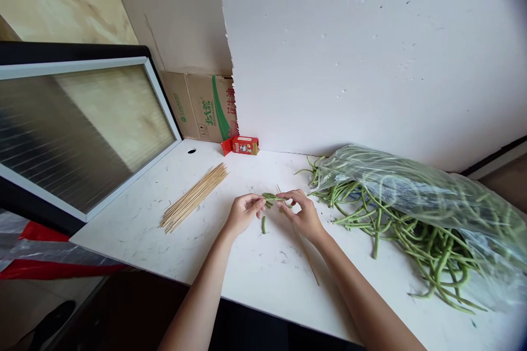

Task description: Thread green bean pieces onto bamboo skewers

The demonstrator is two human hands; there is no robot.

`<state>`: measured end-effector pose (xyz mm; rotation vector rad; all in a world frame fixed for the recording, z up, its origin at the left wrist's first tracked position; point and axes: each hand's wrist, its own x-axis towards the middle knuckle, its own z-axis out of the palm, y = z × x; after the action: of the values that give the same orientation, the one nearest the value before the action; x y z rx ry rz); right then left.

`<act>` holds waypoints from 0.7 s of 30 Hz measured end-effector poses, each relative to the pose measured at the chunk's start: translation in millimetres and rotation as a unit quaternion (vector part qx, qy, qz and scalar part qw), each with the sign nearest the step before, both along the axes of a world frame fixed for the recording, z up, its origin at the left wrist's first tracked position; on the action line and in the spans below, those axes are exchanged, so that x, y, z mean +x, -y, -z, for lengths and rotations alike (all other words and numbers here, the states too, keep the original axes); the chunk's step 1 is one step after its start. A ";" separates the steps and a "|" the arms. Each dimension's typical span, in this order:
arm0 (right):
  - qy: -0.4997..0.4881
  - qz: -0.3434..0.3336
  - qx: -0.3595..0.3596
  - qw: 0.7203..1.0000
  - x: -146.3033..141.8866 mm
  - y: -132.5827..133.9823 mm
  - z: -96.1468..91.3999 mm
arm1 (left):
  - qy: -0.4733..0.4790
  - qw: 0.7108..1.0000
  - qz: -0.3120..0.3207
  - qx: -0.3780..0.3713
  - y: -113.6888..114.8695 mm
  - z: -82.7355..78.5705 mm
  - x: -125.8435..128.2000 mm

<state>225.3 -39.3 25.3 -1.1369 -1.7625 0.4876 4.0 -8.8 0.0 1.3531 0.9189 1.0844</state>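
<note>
My left hand [244,213] and my right hand [302,211] meet over the white marble counter [255,269]. Between their pinched fingers is a small bundle of green bean pieces [272,198]. My right hand also holds a thin bamboo skewer [303,252] that runs back along my wrist toward me. A short cut bean piece [263,225] lies on the counter just below the hands.
A bundle of bamboo skewers [193,197] lies to the left. A heap of long green beans [411,230], partly in a clear plastic bag [432,192], fills the right side. A small red carton [241,145], a cardboard box [203,107] and a white foam board [370,66] stand behind. A glass-topped cabinet [82,126] is on the left.
</note>
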 end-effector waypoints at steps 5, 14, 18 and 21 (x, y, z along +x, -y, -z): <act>0.018 -0.018 0.045 0.999 -6.2 3.3 -5.9 | -0.005 1.000 0.006 0.002 1.7 1.2 2.2; 0.056 -0.029 0.045 0.997 -8.6 5.4 -8.7 | -0.032 0.998 0.054 0.022 8.7 -3.7 5.7; 0.073 -0.050 0.048 0.995 -10.8 5.0 -5.8 | -0.040 0.998 0.039 0.025 10.0 -3.1 7.6; 0.080 -0.052 0.062 0.994 -11.6 3.9 -3.4 | -0.049 0.998 0.026 0.032 10.7 -2.7 7.9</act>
<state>213.7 -43.2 28.8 -1.0257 -1.9704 0.3510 11.9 -19.6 2.7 1.4853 0.9224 1.0233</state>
